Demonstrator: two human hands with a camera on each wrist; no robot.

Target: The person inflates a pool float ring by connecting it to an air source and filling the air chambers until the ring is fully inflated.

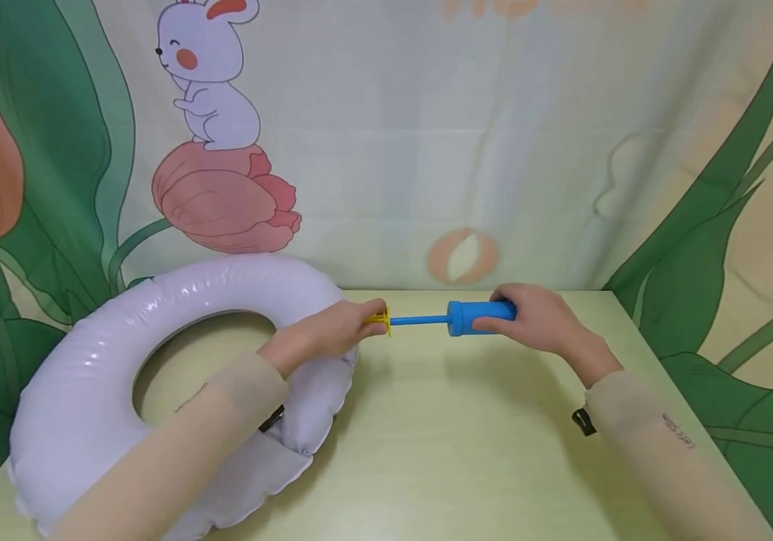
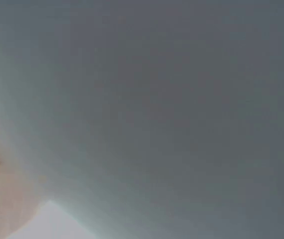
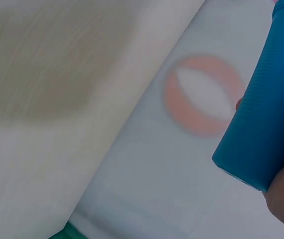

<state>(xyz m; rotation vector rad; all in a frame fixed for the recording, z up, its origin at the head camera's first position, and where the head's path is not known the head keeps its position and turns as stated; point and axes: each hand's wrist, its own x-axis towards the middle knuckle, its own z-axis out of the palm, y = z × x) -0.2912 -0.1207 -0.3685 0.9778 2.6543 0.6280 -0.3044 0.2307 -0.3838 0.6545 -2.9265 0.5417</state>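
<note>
1. Across the far side we see a printed curtain (image 1: 372, 150).
2. Before it we find a pale table (image 1: 427, 443).
3. On its left we see a white inflatable ring (image 1: 89, 361), lying partly behind the left arm.
4. Right of the ring we see a blue hand pump (image 1: 463, 318), held sideways above the table, its thin rod (image 1: 420, 321) drawn out leftward.
5. We see the right hand (image 1: 545, 319) grasping the pump's barrel.
6. We see the left hand (image 1: 342, 328) gripping the yellow handle (image 1: 388, 321) at the rod's left end.
</note>
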